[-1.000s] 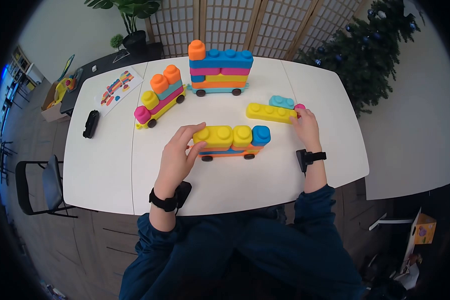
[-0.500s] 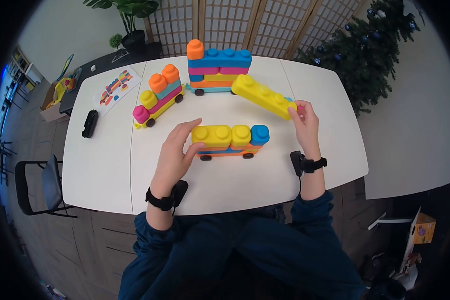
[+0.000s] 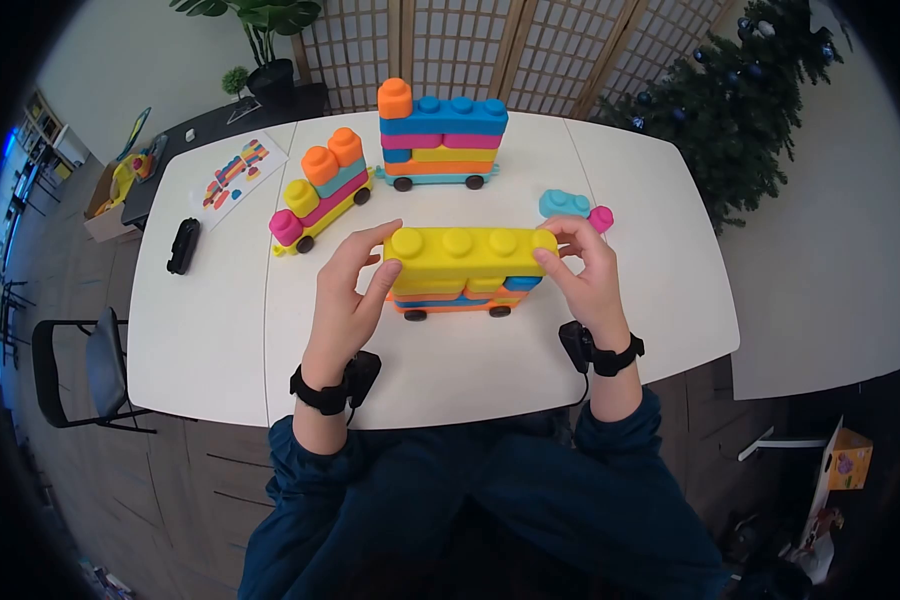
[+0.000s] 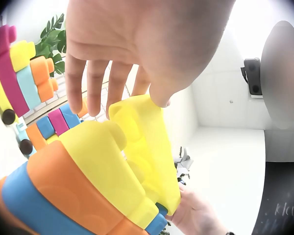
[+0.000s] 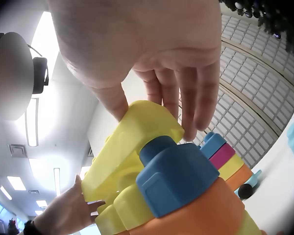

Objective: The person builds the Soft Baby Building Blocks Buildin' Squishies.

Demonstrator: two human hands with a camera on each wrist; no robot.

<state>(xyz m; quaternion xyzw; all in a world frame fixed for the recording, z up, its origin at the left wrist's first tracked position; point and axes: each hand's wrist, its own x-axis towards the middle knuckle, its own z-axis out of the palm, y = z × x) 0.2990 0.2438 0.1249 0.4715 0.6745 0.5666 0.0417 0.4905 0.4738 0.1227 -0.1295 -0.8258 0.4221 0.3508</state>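
Observation:
A long yellow building block (image 3: 470, 262) spans between both hands, just above a wheeled stack of blocks (image 3: 440, 299). My right hand (image 3: 592, 280) pinches the block's right end between thumb and fingers. At its left end, my left hand (image 3: 345, 295) has its thumb in front and fingertips behind. In the right wrist view, the long block tilts over the blue block (image 5: 176, 176) on the stack's top row. The left wrist view shows its hollow underside close over the shorter yellow block (image 4: 100, 161). From the head, the long block hides most of that top row.
Behind stands a taller wheeled block stack (image 3: 440, 140), with a smaller block car (image 3: 320, 200) to its left. A light blue block (image 3: 564, 203) and a pink block (image 3: 600, 219) lie at right. A picture sheet (image 3: 238, 182) and a black object (image 3: 183, 246) lie at left.
My right hand has lifted the long yellow block off the table at right and brought it left over the near stack. My left hand has stayed by the stack's left end and now meets the block.

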